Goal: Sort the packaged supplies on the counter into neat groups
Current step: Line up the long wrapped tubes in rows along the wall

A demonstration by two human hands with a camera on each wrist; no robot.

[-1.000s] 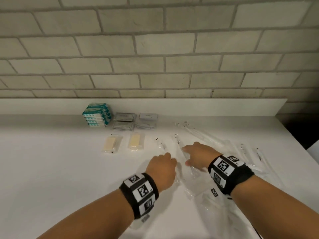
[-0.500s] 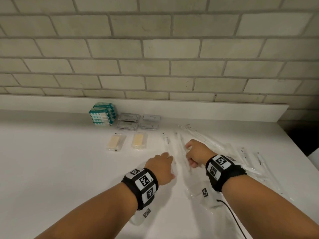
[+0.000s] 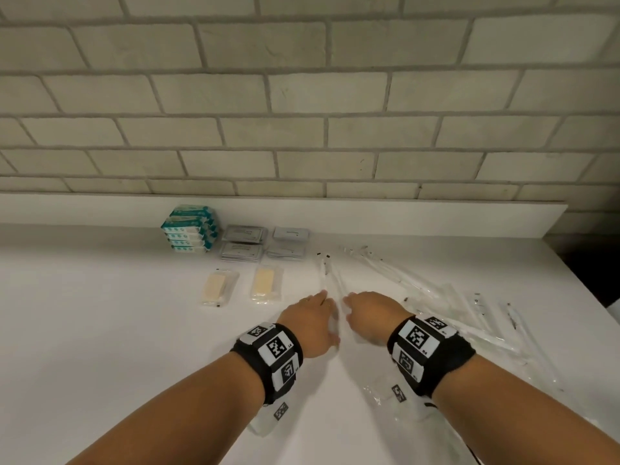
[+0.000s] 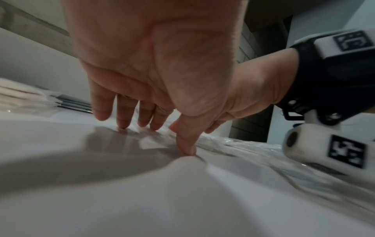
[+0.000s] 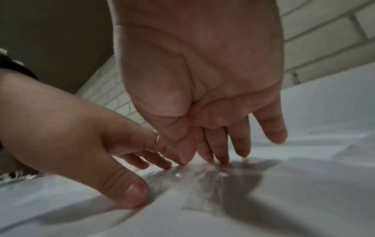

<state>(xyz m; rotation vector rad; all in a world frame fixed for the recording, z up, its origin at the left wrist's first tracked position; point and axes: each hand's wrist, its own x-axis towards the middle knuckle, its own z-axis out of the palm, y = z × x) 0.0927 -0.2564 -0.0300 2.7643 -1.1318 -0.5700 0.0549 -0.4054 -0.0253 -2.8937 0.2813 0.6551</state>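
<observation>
at the counter's (image 3: 100, 330) back edge we have teal boxes (image 3: 189, 229), grey sachets (image 3: 243, 244) and two yellow packets (image 3: 265, 284) grouped. loose clear sleeves (image 3: 469, 317) remain toward its right edge. our left hand (image 3: 310, 325) and right hand (image 3: 370, 315), fingers straight, press two thin clear sleeves (image 3: 330, 280) mid-counter.

You have bare counter (image 3: 100, 330) across the whole left of the frame. At right, loose clear sleeves (image 3: 469, 317) crowd the surface. Toward the wall, teal boxes (image 3: 189, 229), grey packets (image 3: 243, 245) and two tan bars (image 3: 241, 286) block your reach.
</observation>
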